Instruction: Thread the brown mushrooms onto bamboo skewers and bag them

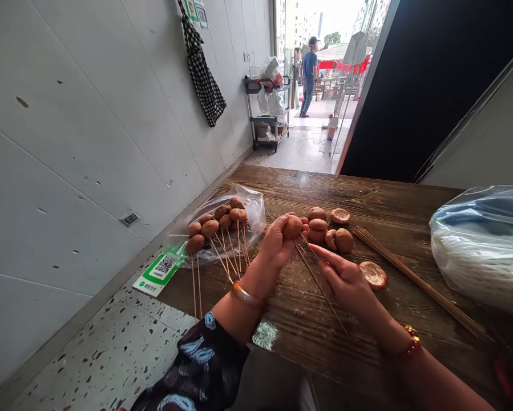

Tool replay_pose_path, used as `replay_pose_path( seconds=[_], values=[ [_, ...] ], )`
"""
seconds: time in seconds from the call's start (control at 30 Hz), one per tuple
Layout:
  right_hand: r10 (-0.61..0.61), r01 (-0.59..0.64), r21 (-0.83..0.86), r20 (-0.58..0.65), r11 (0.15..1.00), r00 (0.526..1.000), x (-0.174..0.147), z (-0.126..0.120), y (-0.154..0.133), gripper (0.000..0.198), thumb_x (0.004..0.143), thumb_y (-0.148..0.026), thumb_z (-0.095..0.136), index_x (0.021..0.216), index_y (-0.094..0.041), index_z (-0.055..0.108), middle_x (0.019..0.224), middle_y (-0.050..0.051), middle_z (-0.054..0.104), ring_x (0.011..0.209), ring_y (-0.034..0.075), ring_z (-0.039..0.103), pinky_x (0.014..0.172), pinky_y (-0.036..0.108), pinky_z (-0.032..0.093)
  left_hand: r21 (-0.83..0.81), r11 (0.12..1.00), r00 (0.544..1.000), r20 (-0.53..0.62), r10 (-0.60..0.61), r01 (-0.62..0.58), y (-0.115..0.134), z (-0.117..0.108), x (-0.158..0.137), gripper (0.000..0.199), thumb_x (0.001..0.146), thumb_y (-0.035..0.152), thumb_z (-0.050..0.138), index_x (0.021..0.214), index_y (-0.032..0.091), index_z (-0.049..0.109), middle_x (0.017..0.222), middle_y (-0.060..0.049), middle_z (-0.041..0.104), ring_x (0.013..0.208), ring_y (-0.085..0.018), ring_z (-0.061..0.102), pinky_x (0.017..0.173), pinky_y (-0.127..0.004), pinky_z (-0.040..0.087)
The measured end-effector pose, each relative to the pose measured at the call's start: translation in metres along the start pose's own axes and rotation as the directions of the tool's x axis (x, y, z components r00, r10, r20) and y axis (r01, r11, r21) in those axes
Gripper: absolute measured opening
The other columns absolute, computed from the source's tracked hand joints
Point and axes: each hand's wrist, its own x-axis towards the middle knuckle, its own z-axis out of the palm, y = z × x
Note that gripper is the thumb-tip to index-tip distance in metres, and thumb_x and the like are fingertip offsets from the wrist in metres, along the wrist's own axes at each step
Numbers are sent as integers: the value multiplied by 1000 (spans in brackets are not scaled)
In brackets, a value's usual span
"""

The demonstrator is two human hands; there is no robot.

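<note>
My left hand [281,238] is closed around a brown mushroom [293,228], its cap facing up. In my right hand [342,273] a thin bamboo skewer [305,240] is pinched, its far end at the mushroom; whether it has gone in, I cannot tell. Another skewer [323,288] lies on the table below my hands. Just beyond them sit several loose mushrooms [317,224], and one upturned mushroom [373,275] rests beside my right hand. To the left, skewered mushrooms [209,228] lie on a clear plastic bag [256,206], their sticks pointing toward me.
A bundle of bamboo skewers [414,277] lies diagonally on the wooden table [282,181]. At the right stands a big clear bag with white contents [487,245]. A green QR-code card [160,273] is at the left edge. Beyond are a cart [268,119] and a person [309,74] outside.
</note>
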Motion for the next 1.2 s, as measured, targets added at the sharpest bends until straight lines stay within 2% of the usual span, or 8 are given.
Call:
replay_pose_path(
  seconds=[0.13,0.2,0.3,0.5,0.6,0.73,0.97,1.2],
  values=[
    [53,-53,-29,21,998,998,-1,2,1,43,89,-31,49,128,-19,63,82,3,76,75,22,69,71,34,58,9,1000,1000,-12,22,-22,0,0,0,16,87,20,50,102,15,52,87,-10,69,75,-18,67,78,-32,53],
    [27,-27,-19,1,999,1000,-1,3,1,42,89,-32,51,127,-21,65,87,4,76,84,24,70,74,35,58,14,999,999,-6,34,-34,-1,-1,0,18,87,20,51,104,15,52,88,-11,69,76,-18,68,79,-34,53],
    [0,0,-21,-16,1000,1000,-1,3,0,41,88,-32,52,125,-21,66,106,5,75,104,27,66,84,37,56,15,999,999,-5,47,-47,-2,-1,0,21,85,20,54,105,15,51,87,-9,68,76,-18,68,79,-34,53],
    [10,-10,-39,3,999,1000,0,2,1,42,90,-32,52,128,-19,64,122,5,69,111,28,64,89,39,56,10,998,998,6,57,-57,-3,-1,-1,20,83,21,56,101,16,51,86,-10,69,75,-18,68,75,-33,53],
    [4,-4,-34,4,999,1000,0,2,2,42,90,-31,52,129,-19,63,125,5,67,118,29,60,94,41,54,5,998,998,11,62,-62,-4,-1,-1,18,83,20,55,100,16,51,86,-9,69,75,-19,68,73,-32,54],
    [4,-5,-23,-14,1000,1000,0,4,5,41,90,-31,53,128,-19,64,128,6,66,117,28,61,98,42,51,-1,997,997,32,77,-77,-5,-1,-2,18,84,21,55,101,16,51,87,-11,70,75,-19,69,74,-33,54],
    [3,0,59,-44,998,999,2,7,9,39,90,-36,54,122,-20,68,125,6,67,119,28,60,104,45,47,26,990,985,107,136,-140,-11,0,-4,26,84,27,62,105,18,49,89,-9,69,76,-20,69,74,-35,54],
    [-2,7,85,-56,996,998,2,8,15,40,91,-39,53,125,-21,66,123,6,68,116,28,62,105,46,46,52,981,977,111,180,-186,-19,1,-7,37,81,34,70,107,18,50,93,-9,69,77,-18,69,80,-37,53]
  ],
)
